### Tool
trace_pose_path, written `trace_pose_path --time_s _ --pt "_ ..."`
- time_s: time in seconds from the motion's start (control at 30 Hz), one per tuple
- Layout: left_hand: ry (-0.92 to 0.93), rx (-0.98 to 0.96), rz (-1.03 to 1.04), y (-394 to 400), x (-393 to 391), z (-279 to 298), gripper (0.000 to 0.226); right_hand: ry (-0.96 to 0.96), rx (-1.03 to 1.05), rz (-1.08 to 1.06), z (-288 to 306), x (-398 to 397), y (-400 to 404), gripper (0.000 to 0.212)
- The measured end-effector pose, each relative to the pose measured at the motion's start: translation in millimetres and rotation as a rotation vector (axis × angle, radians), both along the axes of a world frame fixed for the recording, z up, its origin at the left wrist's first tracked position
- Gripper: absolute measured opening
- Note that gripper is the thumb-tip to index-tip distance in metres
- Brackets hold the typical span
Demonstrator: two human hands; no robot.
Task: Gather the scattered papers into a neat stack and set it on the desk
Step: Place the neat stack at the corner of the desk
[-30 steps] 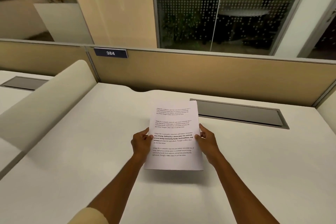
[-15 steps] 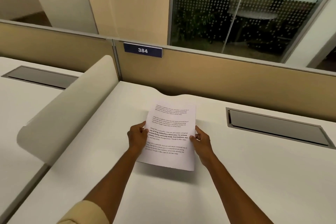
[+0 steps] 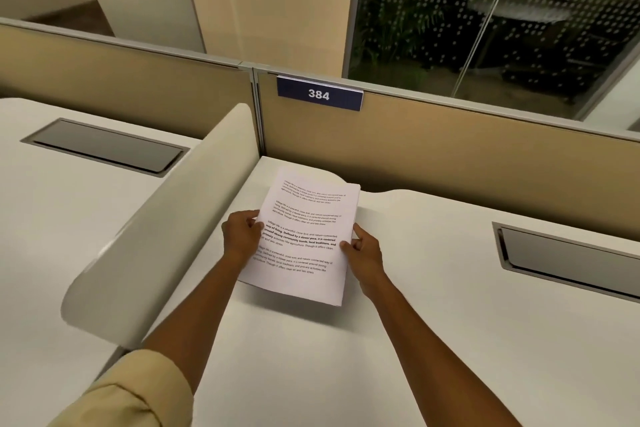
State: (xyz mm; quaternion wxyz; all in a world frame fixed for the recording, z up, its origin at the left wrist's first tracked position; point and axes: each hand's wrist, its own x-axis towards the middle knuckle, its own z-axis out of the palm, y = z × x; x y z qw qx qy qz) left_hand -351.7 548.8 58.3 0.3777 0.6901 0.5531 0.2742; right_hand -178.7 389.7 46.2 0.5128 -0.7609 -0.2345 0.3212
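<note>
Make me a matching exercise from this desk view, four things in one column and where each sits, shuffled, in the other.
Things:
1. paper stack
2. number plate 384
3. curved divider
4. cable hatch

Places:
A. on the back partition
B. right side of the desk, recessed
C. left of the desk, standing
D. between left hand and right hand

Pairs: 1-D, 2-A, 3-C, 4-B

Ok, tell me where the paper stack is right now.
In the head view the paper stack sits centre frame, held at its side edges by the left hand and right hand, over the white desk below the 384 sign.
</note>
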Motion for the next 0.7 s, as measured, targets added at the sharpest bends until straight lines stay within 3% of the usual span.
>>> trace_pose_path --time_s 0.33,0.7 --pt "0.070 0.016 0.072 76.8 14.2 -24.9 0.031 -0.088 -0.047 0.051 -22.5 7.9 83.1 0.050" --pt "0.184 0.034 0.146 122.9 31.2 -46.4 0.031 -0.185 -0.076 0.023 -44.9 9.7 133.9 0.027"
